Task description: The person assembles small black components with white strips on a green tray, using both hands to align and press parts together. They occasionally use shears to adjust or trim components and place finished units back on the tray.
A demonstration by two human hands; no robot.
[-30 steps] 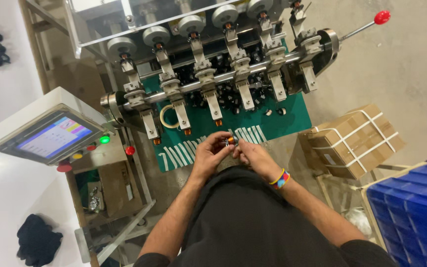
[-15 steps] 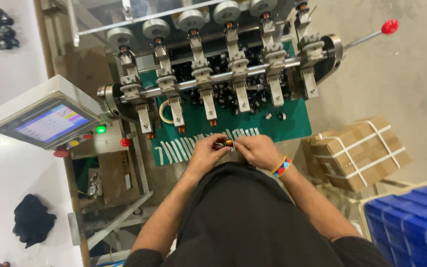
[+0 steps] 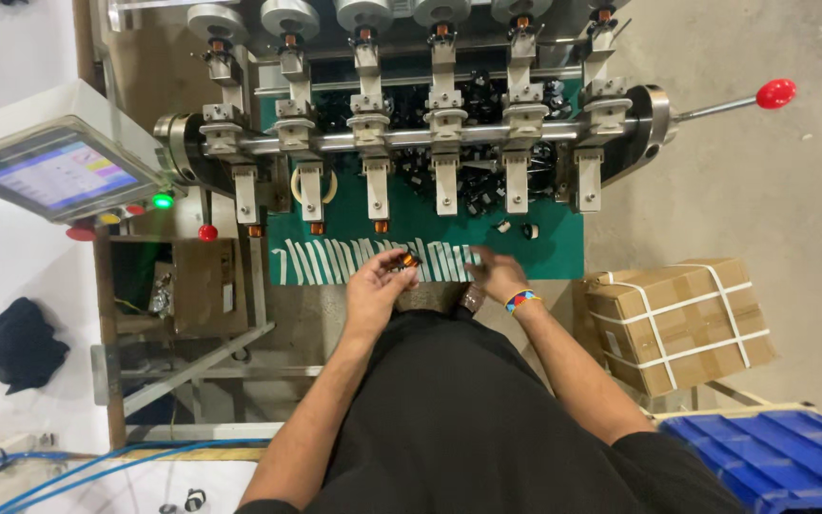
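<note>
Half a second ago both hands met over the small part at the middle of the green mat; now they have come apart. The left hand (image 3: 378,286) keeps the small copper-wound coil (image 3: 408,259), while the right hand (image 3: 499,276) has drawn off to the right and lies low over the near edge of the green mat (image 3: 554,252). The view has also swung so that the winding machine (image 3: 430,133) sits more squarely across the top.

The left grip is closed on the coil: thumb and fingertips pinch it just above the row of white strips (image 3: 335,259) laid on the mat. The coil is thus held up in the left fingers, in front of the person, near the middle of the strip row and below the machine's hanging spindles.

The right grip is loosely open, fingers spread and pointing toward the strips at its left; whether the fingertips touch the strips or the mat I cannot tell, and nothing shows in that hand. A coloured wristband (image 3: 522,301) sits on the right wrist.

A strapped cardboard box (image 3: 682,324) stands to the right, a blue crate (image 3: 782,462) nearer, and a touch-screen panel (image 3: 54,171) at the left.
</note>
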